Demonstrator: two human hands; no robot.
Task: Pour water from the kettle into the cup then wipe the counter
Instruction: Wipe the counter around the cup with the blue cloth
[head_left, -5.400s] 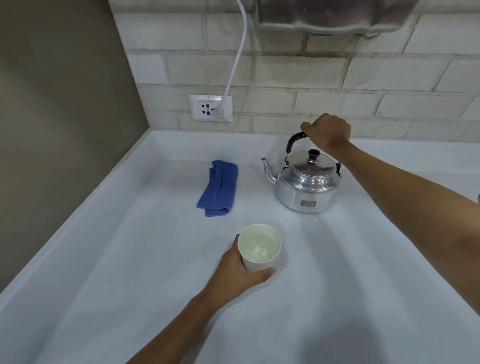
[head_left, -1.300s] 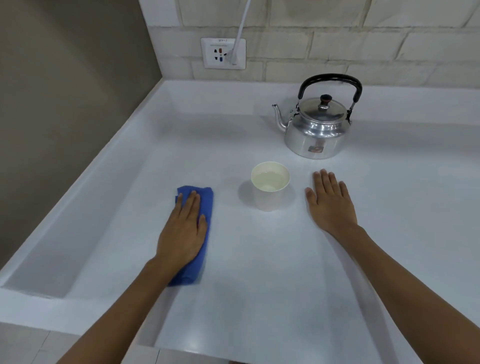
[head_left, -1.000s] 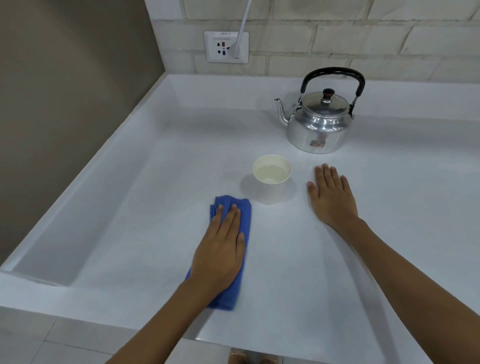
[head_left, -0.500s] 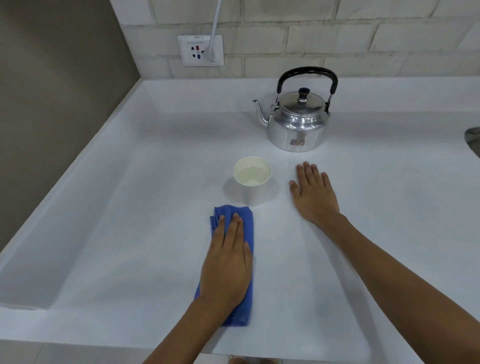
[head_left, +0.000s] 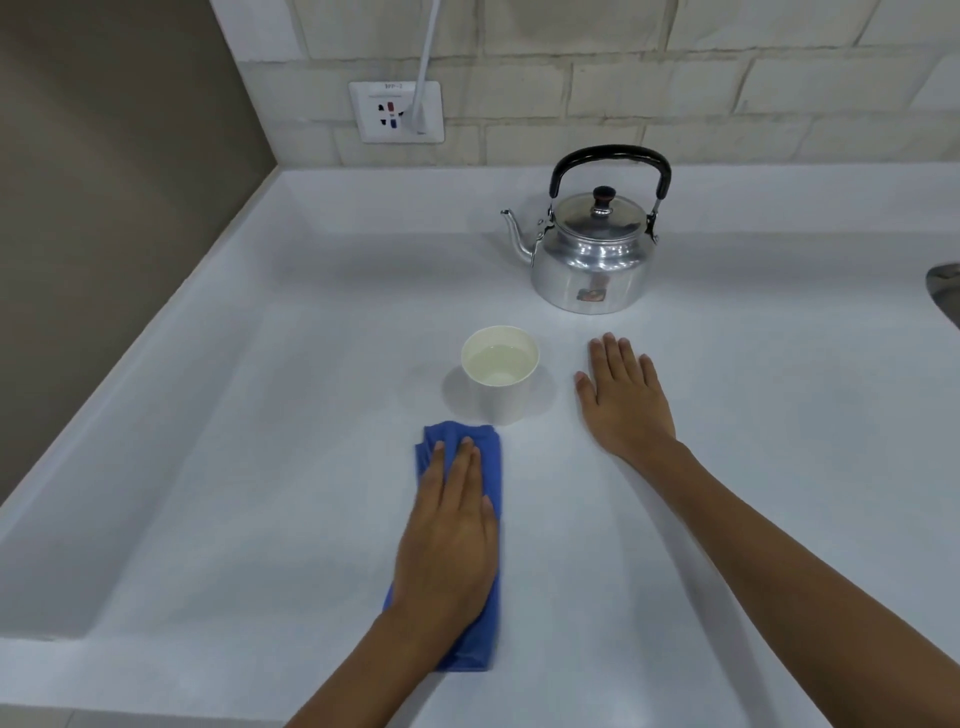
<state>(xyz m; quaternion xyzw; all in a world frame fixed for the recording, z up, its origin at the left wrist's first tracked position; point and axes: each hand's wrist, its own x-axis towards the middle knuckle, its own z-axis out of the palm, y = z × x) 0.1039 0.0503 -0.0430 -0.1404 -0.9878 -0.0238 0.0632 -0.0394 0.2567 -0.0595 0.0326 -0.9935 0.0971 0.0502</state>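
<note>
A silver kettle (head_left: 592, 260) with a black handle stands upright toward the back of the white counter (head_left: 260, 415), spout pointing left. In front of it sits a white paper cup (head_left: 500, 382) holding water. Just below the cup lies a folded blue cloth (head_left: 491, 457), and my left hand (head_left: 449, 540) presses flat on it, fingers together and pointing toward the cup. My right hand (head_left: 621, 400) rests palm down on the bare counter to the right of the cup, fingers spread, holding nothing.
A wall socket (head_left: 397, 111) with a white cable plugged in sits on the brick backsplash. A brown side wall (head_left: 104, 208) bounds the counter on the left. A metal sink rim (head_left: 945, 291) shows at the right edge. The counter's front edge runs close below my arms.
My left hand slid the blue cloth from the left side of the counter to just in front of the cup. The right hand has stayed flat beside the cup. The kettle and cup have not moved.
</note>
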